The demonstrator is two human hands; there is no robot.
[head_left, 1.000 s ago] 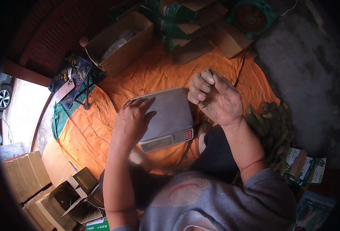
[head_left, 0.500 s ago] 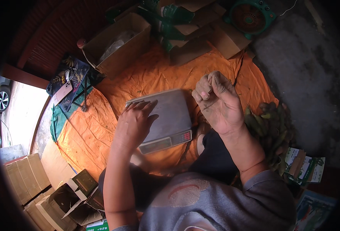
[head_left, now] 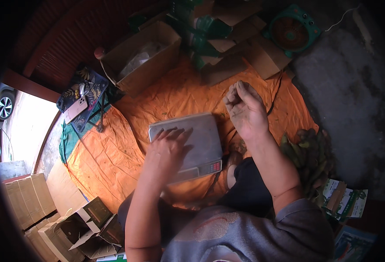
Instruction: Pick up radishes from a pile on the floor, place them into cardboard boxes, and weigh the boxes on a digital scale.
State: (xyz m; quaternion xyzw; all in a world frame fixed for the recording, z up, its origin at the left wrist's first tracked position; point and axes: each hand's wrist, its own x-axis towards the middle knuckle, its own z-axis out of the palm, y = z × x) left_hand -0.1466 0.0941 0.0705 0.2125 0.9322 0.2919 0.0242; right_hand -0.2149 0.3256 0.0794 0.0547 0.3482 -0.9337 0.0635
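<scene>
A flat grey electronic scale point(head_left: 203, 135) with a red keypad at its front corner lies on the orange sheet before me. My left hand point(head_left: 166, 150) is over its left part, back up, fingers stretched out and dark at the tips; whether they touch the plate I cannot tell. Raised beyond and to the right of the scale is my right hand point(head_left: 247, 107), its palm turned toward me and coated with dried dirt. Its fingers are curled in with the thumb against them, and nothing shows in the palm.
Around the orange sheet point(head_left: 100, 153) stand an open cardboard box point(head_left: 157, 59), a green fan point(head_left: 292, 31) and a small folding stool point(head_left: 98, 85) with a pink phone point(head_left: 76, 109). A heap of greenish-brown produce point(head_left: 308, 153) lies right; cartons point(head_left: 31, 198) are stacked left.
The view has shifted a little, so the surroundings sit lower and to the right. My left hand stays over the scale, slightly blurred. My right hand has turned slightly, fingers still curled.
</scene>
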